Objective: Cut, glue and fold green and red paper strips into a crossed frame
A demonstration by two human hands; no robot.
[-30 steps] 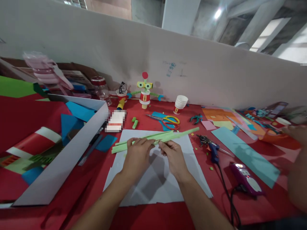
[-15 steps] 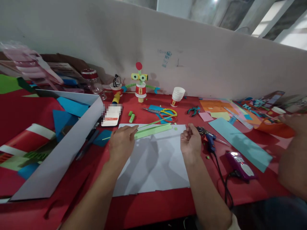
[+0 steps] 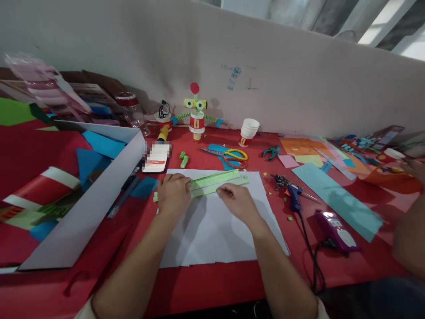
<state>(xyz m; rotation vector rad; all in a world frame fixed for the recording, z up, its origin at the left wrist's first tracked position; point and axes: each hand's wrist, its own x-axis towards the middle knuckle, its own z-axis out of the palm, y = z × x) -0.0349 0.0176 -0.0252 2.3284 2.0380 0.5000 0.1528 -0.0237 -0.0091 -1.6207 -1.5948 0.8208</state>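
Over a stack of white paper (image 3: 219, 239), my left hand (image 3: 174, 193) presses its fingers on the left ends of light green paper strips (image 3: 217, 178). One strip end pokes out to the left of that hand. My right hand (image 3: 238, 200) is closed in a pinch at the edge of the lower, narrower green strip (image 3: 204, 192). Its fingertips partly hide that strip. Both strips lie slanted across the top of the white sheets, rising to the right. A small green paper scrap (image 3: 245, 177) rests by their right ends.
Scissors (image 3: 229, 153), pliers (image 3: 271, 153) and a paper-cup figure (image 3: 197, 122) stand or lie behind the sheets. To the right are a glue gun (image 3: 294, 195), its cord, and a purple power socket (image 3: 338, 231). A white box (image 3: 89, 199) borders the left; another person's arm (image 3: 410, 230) is far right.
My right hand has come left and down from beyond the sheet's right side to the lower strip. The thin raised strip now lies lower, below the wider one. My left hand stays nearly in place.
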